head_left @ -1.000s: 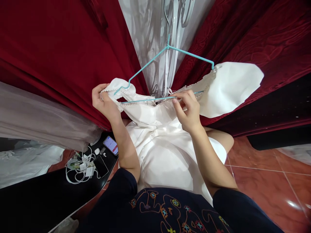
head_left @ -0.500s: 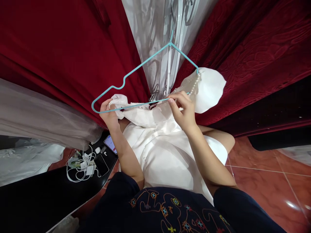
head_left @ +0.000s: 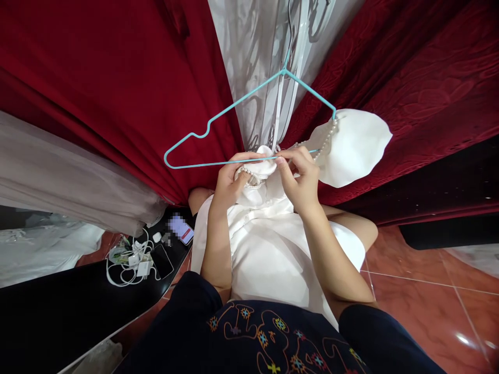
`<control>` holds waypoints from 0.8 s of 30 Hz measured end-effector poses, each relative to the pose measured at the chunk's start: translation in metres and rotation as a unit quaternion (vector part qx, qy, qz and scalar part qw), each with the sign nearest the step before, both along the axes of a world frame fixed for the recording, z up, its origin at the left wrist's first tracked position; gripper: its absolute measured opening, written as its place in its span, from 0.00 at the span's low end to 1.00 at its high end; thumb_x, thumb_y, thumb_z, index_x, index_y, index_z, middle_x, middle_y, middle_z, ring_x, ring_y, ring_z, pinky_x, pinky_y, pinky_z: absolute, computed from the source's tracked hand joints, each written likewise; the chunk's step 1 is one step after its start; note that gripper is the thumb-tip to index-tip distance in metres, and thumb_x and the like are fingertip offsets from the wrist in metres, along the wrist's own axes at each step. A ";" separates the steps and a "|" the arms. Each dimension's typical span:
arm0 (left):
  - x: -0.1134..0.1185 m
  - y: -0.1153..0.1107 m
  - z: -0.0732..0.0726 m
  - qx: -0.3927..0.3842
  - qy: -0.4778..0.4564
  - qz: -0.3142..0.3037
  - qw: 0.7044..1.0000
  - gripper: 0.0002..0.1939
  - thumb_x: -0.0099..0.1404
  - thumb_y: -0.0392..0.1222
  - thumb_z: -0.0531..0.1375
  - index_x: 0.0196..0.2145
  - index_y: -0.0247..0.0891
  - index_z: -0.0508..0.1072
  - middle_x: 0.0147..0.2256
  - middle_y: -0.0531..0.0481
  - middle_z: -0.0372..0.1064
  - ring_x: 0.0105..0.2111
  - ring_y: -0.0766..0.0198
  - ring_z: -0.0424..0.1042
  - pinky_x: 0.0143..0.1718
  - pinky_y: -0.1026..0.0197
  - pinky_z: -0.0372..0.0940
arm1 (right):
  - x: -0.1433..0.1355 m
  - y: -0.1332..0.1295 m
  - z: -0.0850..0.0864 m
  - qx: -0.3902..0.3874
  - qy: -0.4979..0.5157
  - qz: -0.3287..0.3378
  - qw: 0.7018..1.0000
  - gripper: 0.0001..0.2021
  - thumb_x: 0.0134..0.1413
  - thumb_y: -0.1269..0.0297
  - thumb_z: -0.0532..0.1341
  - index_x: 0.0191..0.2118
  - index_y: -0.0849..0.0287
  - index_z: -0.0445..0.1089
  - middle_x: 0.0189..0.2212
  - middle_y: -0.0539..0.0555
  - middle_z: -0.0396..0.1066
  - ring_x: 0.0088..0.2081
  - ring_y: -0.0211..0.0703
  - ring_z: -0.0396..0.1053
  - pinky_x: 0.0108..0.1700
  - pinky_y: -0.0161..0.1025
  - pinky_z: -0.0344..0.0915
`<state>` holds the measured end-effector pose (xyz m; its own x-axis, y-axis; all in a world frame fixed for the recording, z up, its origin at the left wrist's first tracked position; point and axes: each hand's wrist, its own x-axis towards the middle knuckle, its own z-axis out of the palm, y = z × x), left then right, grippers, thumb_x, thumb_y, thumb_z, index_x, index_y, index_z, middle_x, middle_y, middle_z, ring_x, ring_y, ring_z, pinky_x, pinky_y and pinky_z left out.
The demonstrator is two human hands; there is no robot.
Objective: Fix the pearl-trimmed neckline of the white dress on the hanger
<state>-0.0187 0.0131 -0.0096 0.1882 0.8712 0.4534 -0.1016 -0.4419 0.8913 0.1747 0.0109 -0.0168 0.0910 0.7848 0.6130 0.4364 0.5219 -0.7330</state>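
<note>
A light-blue hanger [head_left: 245,97] is tilted in front of me, its hook up among white straps. My left hand [head_left: 230,179] pinches bunched white fabric with a pearl strand against the hanger's lower bar. Close beside it, my right hand [head_left: 302,176] grips the same bar near its middle, thumb and forefinger together. A white garment [head_left: 273,249] lies over my lap. Its other shoulder piece [head_left: 356,148], edged with pearls, hangs at the hanger's right end.
Red curtains [head_left: 117,78] hang left and right, with sheer white cloth between them. On a black bench [head_left: 78,306] at the left lie a lit phone [head_left: 181,228], a dark phone [head_left: 161,261] and tangled white cables [head_left: 132,265]. The floor [head_left: 413,270] is red tile.
My left hand has moved right along the bar, bringing the left shoulder fabric close to my right hand. The hanger has shifted slightly right, and its left end now has no fabric.
</note>
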 end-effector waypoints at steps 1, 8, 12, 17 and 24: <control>0.003 -0.002 0.002 0.007 -0.005 0.019 1.000 0.14 0.75 0.53 0.64 0.50 0.44 0.82 0.53 0.41 0.82 0.57 0.52 0.80 0.59 0.51 0.73 | 0.000 0.000 0.000 -0.001 0.003 0.004 1.000 0.17 0.73 0.49 0.59 0.43 0.55 0.78 0.37 0.53 0.75 0.33 0.37 0.68 0.32 0.37 0.65; 0.014 -0.006 0.007 0.040 -0.016 0.031 0.999 0.16 0.76 0.58 0.62 0.44 0.43 0.82 0.43 0.42 0.83 0.52 0.51 0.81 0.56 0.50 0.74 | 0.004 -0.005 0.006 0.018 0.028 -0.018 0.999 0.13 0.71 0.52 0.62 0.45 0.53 0.79 0.43 0.55 0.70 0.36 0.37 0.68 0.34 0.38 0.68; 0.013 -0.007 0.008 0.031 -0.030 0.057 0.997 0.16 0.76 0.57 0.62 0.44 0.44 0.81 0.43 0.44 0.83 0.52 0.51 0.81 0.54 0.51 0.75 | 0.019 -0.005 0.015 0.125 0.060 -0.187 0.973 0.14 0.67 0.51 0.65 0.51 0.51 0.77 0.52 0.60 0.65 0.52 0.52 0.70 0.49 0.53 0.74; 0.009 -0.008 0.012 0.039 -0.041 0.072 0.996 0.14 0.76 0.55 0.62 0.41 0.44 0.81 0.40 0.45 0.82 0.51 0.52 0.81 0.52 0.54 0.75 | 0.049 0.017 0.013 0.122 -0.014 -0.169 0.978 0.24 0.64 0.49 0.68 0.62 0.50 0.72 0.59 0.64 0.69 0.64 0.64 0.64 0.71 0.68 0.59; -0.001 -0.004 0.015 0.037 -0.054 0.102 0.993 0.15 0.76 0.58 0.62 0.41 0.45 0.79 0.40 0.48 0.82 0.47 0.55 0.82 0.55 0.53 0.74 | 0.065 0.034 0.021 0.040 0.031 -0.172 0.984 0.12 0.65 0.69 0.58 0.43 0.61 0.81 0.40 0.59 0.82 0.40 0.44 0.78 0.43 0.43 0.72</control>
